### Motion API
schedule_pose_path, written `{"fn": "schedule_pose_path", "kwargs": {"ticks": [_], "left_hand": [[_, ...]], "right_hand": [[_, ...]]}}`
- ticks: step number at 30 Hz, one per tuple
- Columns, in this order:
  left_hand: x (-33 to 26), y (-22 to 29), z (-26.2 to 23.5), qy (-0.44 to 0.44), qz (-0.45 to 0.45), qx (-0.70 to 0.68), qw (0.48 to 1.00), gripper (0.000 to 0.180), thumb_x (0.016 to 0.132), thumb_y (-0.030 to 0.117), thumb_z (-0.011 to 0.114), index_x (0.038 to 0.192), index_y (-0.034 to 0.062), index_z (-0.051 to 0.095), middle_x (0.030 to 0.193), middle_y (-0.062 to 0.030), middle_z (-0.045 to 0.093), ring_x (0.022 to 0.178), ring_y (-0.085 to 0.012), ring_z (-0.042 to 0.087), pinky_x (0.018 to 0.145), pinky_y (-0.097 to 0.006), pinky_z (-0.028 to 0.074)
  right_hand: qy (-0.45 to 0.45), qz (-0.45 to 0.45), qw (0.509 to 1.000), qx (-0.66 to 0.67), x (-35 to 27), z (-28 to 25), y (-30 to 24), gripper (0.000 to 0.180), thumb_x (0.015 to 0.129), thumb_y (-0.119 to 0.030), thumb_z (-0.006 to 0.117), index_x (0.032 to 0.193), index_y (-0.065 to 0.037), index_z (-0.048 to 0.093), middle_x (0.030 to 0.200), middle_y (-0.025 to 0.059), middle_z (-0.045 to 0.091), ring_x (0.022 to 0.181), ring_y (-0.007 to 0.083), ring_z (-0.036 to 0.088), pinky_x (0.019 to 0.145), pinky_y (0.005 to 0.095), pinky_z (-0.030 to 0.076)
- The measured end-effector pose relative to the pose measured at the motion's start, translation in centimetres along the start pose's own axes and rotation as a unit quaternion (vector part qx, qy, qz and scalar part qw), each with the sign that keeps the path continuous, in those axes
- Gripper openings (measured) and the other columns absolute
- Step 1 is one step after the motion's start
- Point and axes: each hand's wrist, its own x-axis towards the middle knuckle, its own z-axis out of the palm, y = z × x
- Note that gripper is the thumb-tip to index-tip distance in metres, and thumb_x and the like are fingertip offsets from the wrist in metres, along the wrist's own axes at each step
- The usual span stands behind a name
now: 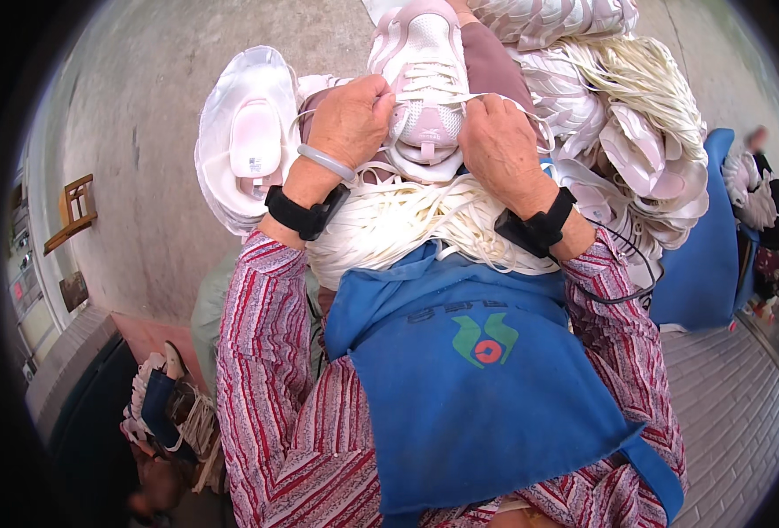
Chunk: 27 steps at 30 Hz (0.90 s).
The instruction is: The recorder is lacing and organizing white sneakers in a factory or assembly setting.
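A white and pale pink sneaker (428,128) rests across my lap with its tongue and heel opening toward me. White shoelace (446,99) is threaded in rows up its front. My left hand (351,119) is closed at the left side of the top eyelets, pinching a lace end. On the other side my right hand (502,141) is closed on the lace too, and a loose length hangs past it. Between the hands the lace crosses the shoe. A thick bundle of loose cream laces (398,220) lies on my lap, over a blue apron (486,422).
Left of my arm stands another pale sneaker (253,132), its insole showing. Several shoe uppers (565,88) and a hank of laces (644,79) are heaped at the right, beside a blue chair (702,255). A wooden stool (73,211) is at far left. Other people sit at both edges.
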Motion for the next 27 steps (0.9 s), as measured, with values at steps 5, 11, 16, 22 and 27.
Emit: {"fn": "schedule_pose_path", "kwargs": {"ticks": [5, 11, 16, 22, 27], "left_hand": [[0.3, 0.5, -0.5, -0.002, 0.061, 0.080, 0.995, 0.016, 0.087, 0.017, 0.055, 0.082, 0.0025, 0.058, 0.079, -0.0155, 0.060, 0.076, -0.0347, 0.059, 0.068, -0.040, 0.047], [0.5, 0.9, -0.1, -0.002, 0.051, 0.088, 0.995, 0.014, 0.087, 0.017, 0.054, 0.083, 0.0039, 0.058, 0.082, -0.0147, 0.060, 0.078, -0.0353, 0.059, 0.069, -0.041, 0.047], [0.9, 0.7, -0.3, -0.013, 0.058, 0.079, 0.995, 0.015, 0.087, 0.017, 0.054, 0.083, 0.0029, 0.057, 0.081, -0.0156, 0.059, 0.078, -0.0358, 0.059, 0.068, -0.041, 0.047], [-0.1, 0.3, -0.3, 0.014, 0.038, 0.063, 0.997, 0.015, 0.086, 0.016, 0.055, 0.082, 0.0020, 0.057, 0.076, -0.0170, 0.058, 0.076, -0.0372, 0.058, 0.067, -0.044, 0.046], [0.0, 0.2, -0.5, 0.011, 0.110, 0.104, 0.988, 0.013, 0.084, 0.015, 0.054, 0.080, 0.0025, 0.056, 0.078, -0.0172, 0.059, 0.075, -0.0384, 0.058, 0.067, -0.045, 0.046]], "right_hand": [[0.038, 0.049, 0.970, 0.235, -0.1, 0.2, 0.7, 0.018, 0.078, -0.007, 0.058, 0.094, 0.000, 0.054, 0.078, 0.0172, 0.057, 0.073, 0.0333, 0.062, 0.064, 0.0416, 0.050], [0.023, -0.001, 0.989, 0.145, -0.1, -0.3, 0.2, 0.020, 0.080, -0.005, 0.055, 0.100, -0.003, 0.052, 0.076, 0.0144, 0.058, 0.066, 0.0320, 0.064, 0.056, 0.0409, 0.049], [0.007, -0.068, 0.998, 0.002, 1.2, -1.9, -0.5, 0.016, 0.074, -0.010, 0.058, 0.090, -0.007, 0.058, 0.079, 0.0091, 0.055, 0.072, 0.0241, 0.058, 0.060, 0.0371, 0.043], [0.083, -0.148, 0.985, 0.030, 2.0, -0.8, 0.4, 0.009, 0.071, -0.013, 0.059, 0.077, -0.007, 0.058, 0.081, 0.0084, 0.049, 0.076, 0.0236, 0.049, 0.065, 0.0361, 0.038], [-0.043, -0.112, 0.897, 0.426, 0.9, -4.7, -4.7, 0.010, 0.086, -0.009, 0.057, 0.084, -0.001, 0.052, 0.086, 0.0154, 0.046, 0.080, 0.0369, 0.052, 0.070, 0.0434, 0.045]]}}
